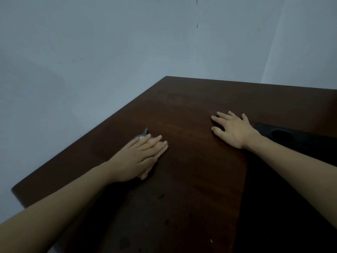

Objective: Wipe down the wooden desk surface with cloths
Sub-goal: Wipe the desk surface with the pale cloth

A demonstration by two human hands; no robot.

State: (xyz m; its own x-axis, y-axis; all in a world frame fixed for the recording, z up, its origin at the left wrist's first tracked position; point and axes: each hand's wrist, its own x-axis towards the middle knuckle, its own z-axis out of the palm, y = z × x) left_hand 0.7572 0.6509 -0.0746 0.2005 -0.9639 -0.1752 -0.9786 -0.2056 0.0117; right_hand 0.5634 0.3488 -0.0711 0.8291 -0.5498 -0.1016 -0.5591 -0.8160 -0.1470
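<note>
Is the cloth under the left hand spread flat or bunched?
Cannot tell: the left hand presses flat on the cloth, hiding all but its edges.

Desk [200, 161]: dark wood, smooth, faint sheen. Cloth [144, 134]: woven, meshy texture. Wall [91, 52]: matt paint.
</note>
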